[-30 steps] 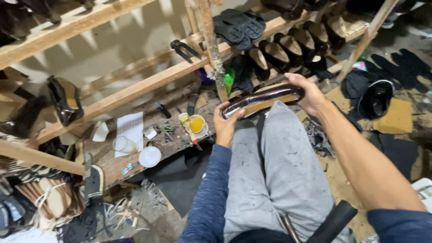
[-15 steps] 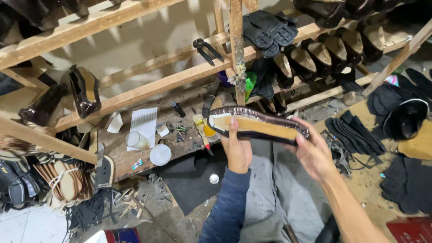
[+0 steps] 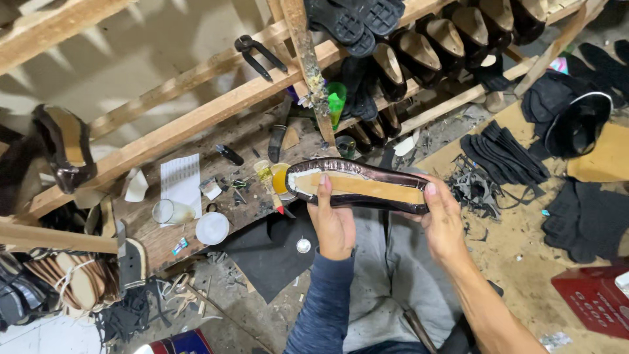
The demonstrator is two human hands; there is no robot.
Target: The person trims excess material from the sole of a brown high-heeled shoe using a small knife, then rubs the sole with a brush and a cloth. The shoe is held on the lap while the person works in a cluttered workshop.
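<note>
Both hands hold one dark shoe upper (image 3: 357, 185), sole side up with its tan insole showing, over the person's grey lap. The left hand (image 3: 334, 223) grips its middle from below, one finger pressed on the insole. The right hand (image 3: 442, 219) closes around the heel end. One pair of black pincers (image 3: 259, 56) hangs on the wooden rack (image 3: 196, 121). One white lid (image 3: 212, 228) lies on the bench.

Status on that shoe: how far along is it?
Done: dark upper folded over the tan insole of the shoe, glue-like whitish residue at one end. In hand: left hand and right hand hold it bottom-up. Left: no outsole attached; black soles lie stacked nearby.
</note>
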